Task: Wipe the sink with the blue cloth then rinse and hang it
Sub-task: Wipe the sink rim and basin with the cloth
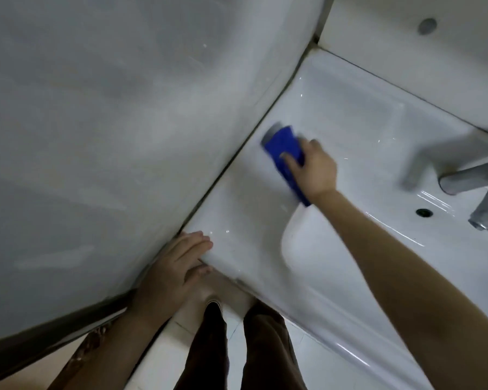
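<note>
Head view: 1 blue cloth point(282, 144), folded, lying on the flat left deck of the sink point(350, 116), close to the wall panel point(110, 122). 2 hands in view. Right hand point(313, 167) presses down on the cloth, fingers laid over it and not balled up; motion blur hides finer detail. Left hand point(172, 271) rests on the sink's front-left corner, fingers straight and together on top, thumb under the edge, holding nothing. 1 faucet point(462, 178) at right, blurred. 1 overflow hole point(423, 212) in the basin below it. 2 trouser legs point(206, 347) at bottom.
</note>
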`<state>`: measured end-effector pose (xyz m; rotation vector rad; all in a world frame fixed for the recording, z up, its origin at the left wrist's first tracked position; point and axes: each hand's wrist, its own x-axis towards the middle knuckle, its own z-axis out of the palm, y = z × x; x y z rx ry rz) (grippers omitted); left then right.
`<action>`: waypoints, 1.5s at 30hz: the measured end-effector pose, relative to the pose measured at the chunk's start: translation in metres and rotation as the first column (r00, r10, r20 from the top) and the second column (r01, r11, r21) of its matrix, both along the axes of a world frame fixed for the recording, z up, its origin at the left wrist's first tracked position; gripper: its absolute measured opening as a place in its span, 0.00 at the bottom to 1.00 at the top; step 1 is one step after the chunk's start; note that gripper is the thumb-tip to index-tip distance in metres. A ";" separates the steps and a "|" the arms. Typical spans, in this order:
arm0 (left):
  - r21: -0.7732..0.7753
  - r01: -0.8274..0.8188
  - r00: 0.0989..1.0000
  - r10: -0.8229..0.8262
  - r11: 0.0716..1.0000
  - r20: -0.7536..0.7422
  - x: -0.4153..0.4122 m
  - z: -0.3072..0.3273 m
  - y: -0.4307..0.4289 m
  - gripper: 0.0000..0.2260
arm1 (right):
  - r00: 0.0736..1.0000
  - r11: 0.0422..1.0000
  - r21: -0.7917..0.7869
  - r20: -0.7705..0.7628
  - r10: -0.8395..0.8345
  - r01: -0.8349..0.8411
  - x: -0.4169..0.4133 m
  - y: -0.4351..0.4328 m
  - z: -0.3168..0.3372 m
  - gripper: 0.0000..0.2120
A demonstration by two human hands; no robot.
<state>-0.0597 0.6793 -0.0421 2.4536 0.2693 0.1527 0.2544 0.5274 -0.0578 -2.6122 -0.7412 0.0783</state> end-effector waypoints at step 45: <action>0.059 0.057 0.998 -0.055 0.997 -0.029 0.004 0.005 0.002 0.17 | 0.723 0.994 0.016 -0.688 -0.066 0.107 -0.194 -0.110 0.059 0.15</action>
